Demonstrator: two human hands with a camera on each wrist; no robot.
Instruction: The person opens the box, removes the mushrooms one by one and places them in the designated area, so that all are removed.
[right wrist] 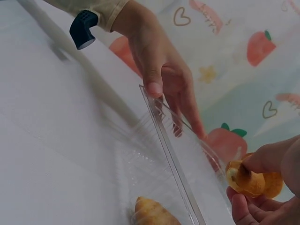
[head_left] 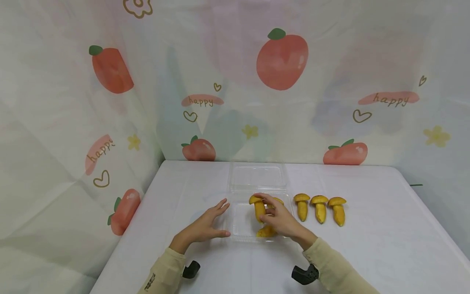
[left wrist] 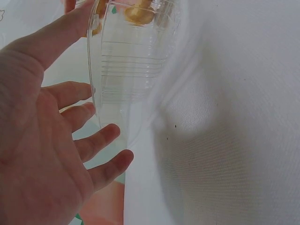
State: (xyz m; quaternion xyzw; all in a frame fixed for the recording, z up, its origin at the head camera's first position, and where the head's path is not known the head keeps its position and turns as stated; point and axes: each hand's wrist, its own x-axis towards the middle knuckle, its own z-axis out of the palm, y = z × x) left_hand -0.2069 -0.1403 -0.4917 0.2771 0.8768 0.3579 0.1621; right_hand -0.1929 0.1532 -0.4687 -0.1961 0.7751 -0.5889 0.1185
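Note:
My right hand pinches a yellow mushroom between thumb and fingers, over a clear plastic box. In the right wrist view the held mushroom shows its stem end toward the camera. Another mushroom lies in the front of the box, partly covered by that hand. Behind the fingers a further mushroom cap peeks out. My left hand is at the box's left side, fingers spread and loosely bent. Its fingertips are right at the rim in the left wrist view.
The box's transparent lid lies folded back toward the rear wall. Right of the box, three yellow mushrooms lie in a row on the white table. A printed cloth hangs behind and along the left.

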